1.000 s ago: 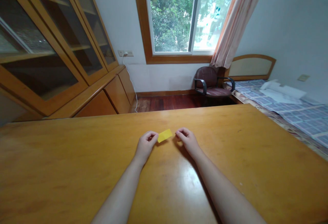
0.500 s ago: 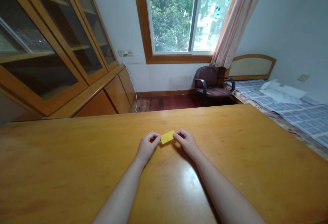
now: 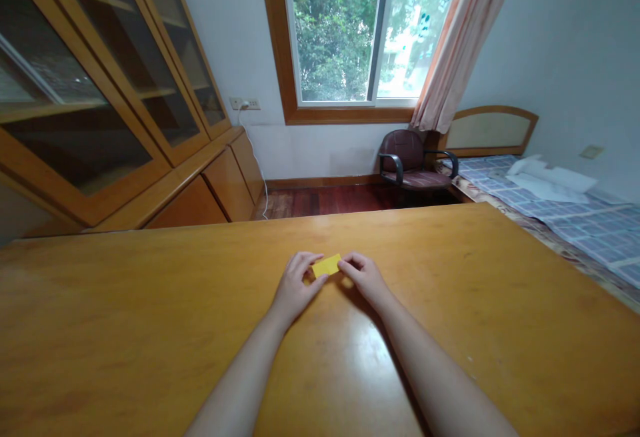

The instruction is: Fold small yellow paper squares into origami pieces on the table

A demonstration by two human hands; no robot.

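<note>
A small yellow piece of paper [image 3: 327, 266], oblong and seemingly folded, is held just above the wooden table [image 3: 150, 330]. My right hand [image 3: 364, 275] pinches its right end between thumb and fingers. At the left end, my left hand [image 3: 297, 288] has its thumb and fingers spread apart around the paper. The left thumb tip lies at the lower edge and the fingers reach along the upper edge; whether they press on it is hard to see.
Beyond the table's far edge stands a dark red armchair [image 3: 405, 157] under a window [image 3: 335, 37]. A glass-fronted cabinet [image 3: 120, 57] runs along the left. To the right is a bed [image 3: 555, 217] with a checked sheet and white papers [image 3: 550, 177].
My left hand has let go of its pinch on the paper's left end; its thumb and fingers have spread and slid right along the edges. My right hand keeps its hold.
</note>
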